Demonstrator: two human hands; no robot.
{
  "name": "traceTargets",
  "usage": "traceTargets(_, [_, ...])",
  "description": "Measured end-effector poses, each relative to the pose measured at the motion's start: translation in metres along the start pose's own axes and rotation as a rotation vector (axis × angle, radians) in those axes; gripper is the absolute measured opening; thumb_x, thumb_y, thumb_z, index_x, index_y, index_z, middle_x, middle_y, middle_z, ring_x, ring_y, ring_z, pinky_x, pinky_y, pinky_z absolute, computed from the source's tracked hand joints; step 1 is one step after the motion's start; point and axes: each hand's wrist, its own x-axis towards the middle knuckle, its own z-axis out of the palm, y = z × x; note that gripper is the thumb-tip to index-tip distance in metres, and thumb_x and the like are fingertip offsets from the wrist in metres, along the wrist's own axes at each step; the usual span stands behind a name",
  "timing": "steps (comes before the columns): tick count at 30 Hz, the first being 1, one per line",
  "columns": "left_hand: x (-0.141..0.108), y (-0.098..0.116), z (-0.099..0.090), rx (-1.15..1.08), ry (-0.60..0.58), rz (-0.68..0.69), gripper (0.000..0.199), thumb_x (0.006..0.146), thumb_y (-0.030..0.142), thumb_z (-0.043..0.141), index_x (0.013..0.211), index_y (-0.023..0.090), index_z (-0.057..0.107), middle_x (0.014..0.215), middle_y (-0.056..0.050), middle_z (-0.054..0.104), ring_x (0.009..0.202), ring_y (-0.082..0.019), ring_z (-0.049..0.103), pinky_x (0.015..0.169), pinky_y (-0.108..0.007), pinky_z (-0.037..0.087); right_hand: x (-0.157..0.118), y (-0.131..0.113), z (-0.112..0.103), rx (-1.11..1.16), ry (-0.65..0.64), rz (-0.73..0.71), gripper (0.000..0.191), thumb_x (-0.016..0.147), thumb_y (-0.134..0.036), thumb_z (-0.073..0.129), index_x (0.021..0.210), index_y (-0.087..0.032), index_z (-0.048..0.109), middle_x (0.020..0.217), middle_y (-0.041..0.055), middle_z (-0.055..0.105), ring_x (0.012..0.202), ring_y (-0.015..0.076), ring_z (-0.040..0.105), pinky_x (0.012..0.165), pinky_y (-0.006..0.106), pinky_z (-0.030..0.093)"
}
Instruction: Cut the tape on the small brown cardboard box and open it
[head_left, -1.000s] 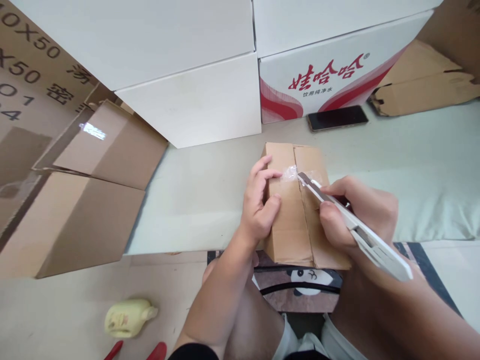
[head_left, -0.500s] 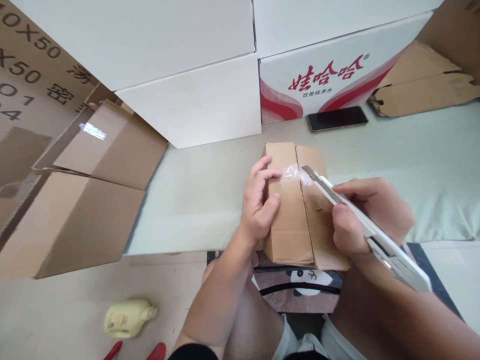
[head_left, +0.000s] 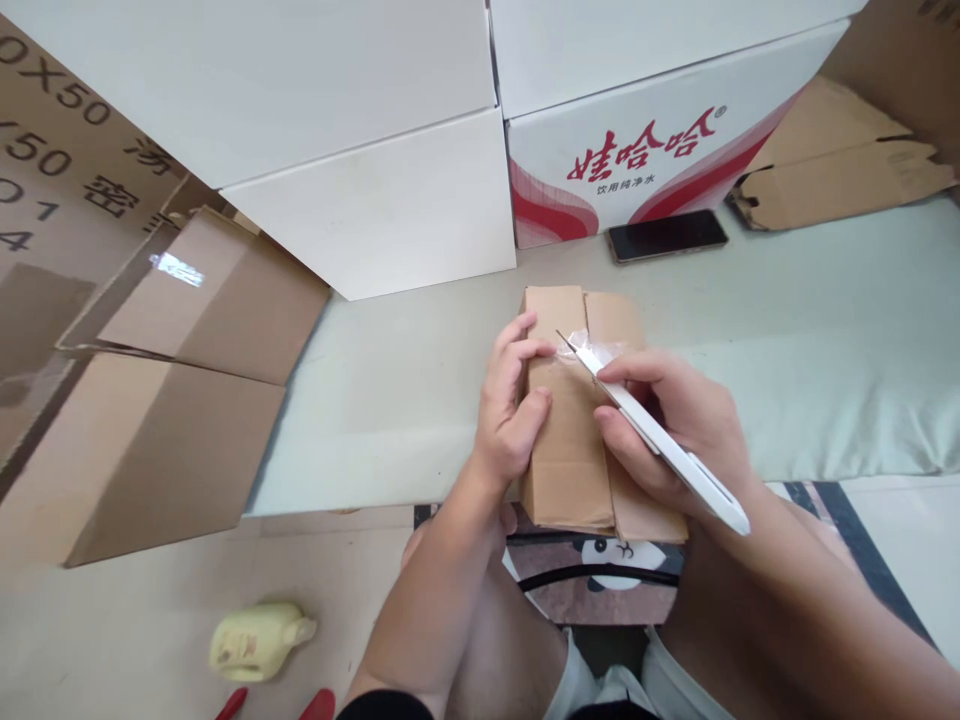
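A small brown cardboard box point(head_left: 568, 440) sits at the front edge of the cloth-covered table, its top flaps meeting along a lengthwise seam. Clear tape point(head_left: 576, 342) crosses that seam near the far end and looks wrinkled. My left hand point(head_left: 514, 405) grips the box's left side, thumb on top and fingers spread along the edge. A white utility knife point(head_left: 660, 435) is held in my right hand point(head_left: 675, 420), above the right flap. Its thin blade points away to the left over the tape; whether it touches the tape I cannot tell.
White cartons point(head_left: 390, 210) stand stacked at the back, and a printed water carton point(head_left: 667, 150) is beside them. A phone point(head_left: 667, 236) lies before it. Flattened cardboard point(head_left: 840, 185) is at right, open cardboard boxes point(head_left: 187, 400) at left. A yellow bottle point(head_left: 259, 640) lies on the floor.
My right hand has moved left with the utility knife and turned it, bringing the blade over the left part of the tape. My left hand keeps its hold on the box.
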Motion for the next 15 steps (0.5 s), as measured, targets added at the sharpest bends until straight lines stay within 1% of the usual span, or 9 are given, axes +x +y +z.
traceTargets(6, [0.0006, -0.002, 0.0004, -0.022, 0.013, -0.001, 0.042, 0.098, 0.062, 0.046, 0.119, 0.027, 0.055, 0.158, -0.014, 0.045, 0.149, -0.034, 0.044, 0.117, -0.058, 0.042, 0.0016, -0.0034, 0.0019, 0.017, -0.021, 0.053, 0.016, 0.082, -0.022, 0.059, 0.096, -0.028, 0.058, 0.066, -0.0051, 0.059, 0.045, 0.0111, 0.045, 0.048, 0.027, 0.038])
traceTargets(10, [0.0009, -0.0018, 0.0004, -0.028, 0.017, -0.006, 0.043, 0.097, 0.063, 0.046, 0.118, 0.026, 0.055, 0.157, -0.014, 0.046, 0.149, -0.034, 0.044, 0.117, -0.059, 0.042, 0.0005, -0.0026, 0.0028, 0.012, -0.012, 0.039, 0.017, 0.082, -0.021, 0.059, 0.097, -0.028, 0.059, 0.068, -0.0046, 0.06, 0.046, 0.011, 0.045, 0.05, 0.027, 0.039])
traceTargets(15, [0.0006, -0.0031, -0.0002, -0.038, 0.004, 0.006, 0.041, 0.098, 0.061, 0.047, 0.118, 0.027, 0.055, 0.157, -0.013, 0.045, 0.149, -0.034, 0.043, 0.119, -0.058, 0.041, 0.0007, -0.002, 0.0027, 0.004, 0.005, 0.011, 0.017, 0.083, -0.021, 0.06, 0.098, -0.028, 0.058, 0.078, -0.0021, 0.065, 0.05, 0.0113, 0.049, 0.05, 0.027, 0.038])
